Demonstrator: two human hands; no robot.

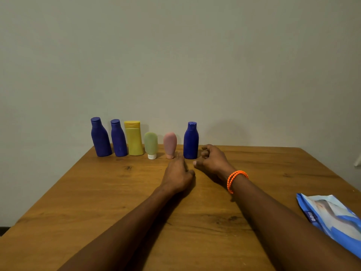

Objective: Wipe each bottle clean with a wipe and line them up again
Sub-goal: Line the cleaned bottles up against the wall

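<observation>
Six bottles are standing upright in a row along the far edge of the wooden worktop, right against the pale wall. From the left, the first blue bottle is sitting just beside the second blue bottle, and that one is crowding up close to the yellow bottle. Next, the green tube is resting on its white cap, the pink tube is standing on its cap a little apart from it, and the third blue bottle is closing out the line on the right.

Both arms are reaching forward over the worktop. The left hand is lying low with fingers held together and pointing at the gap between the pink tube and the third blue bottle; whether the fingertips are touching anything I cannot tell. The right hand is hovering just beside the third blue bottle, fingers loosely curled and gripping nothing, thumb sticking out toward the left hand. An orange beaded bracelet is circling that wrist.

Over at the near right edge, the blue-and-white pack of wipes is lying flat, well apart from the bottles.
</observation>
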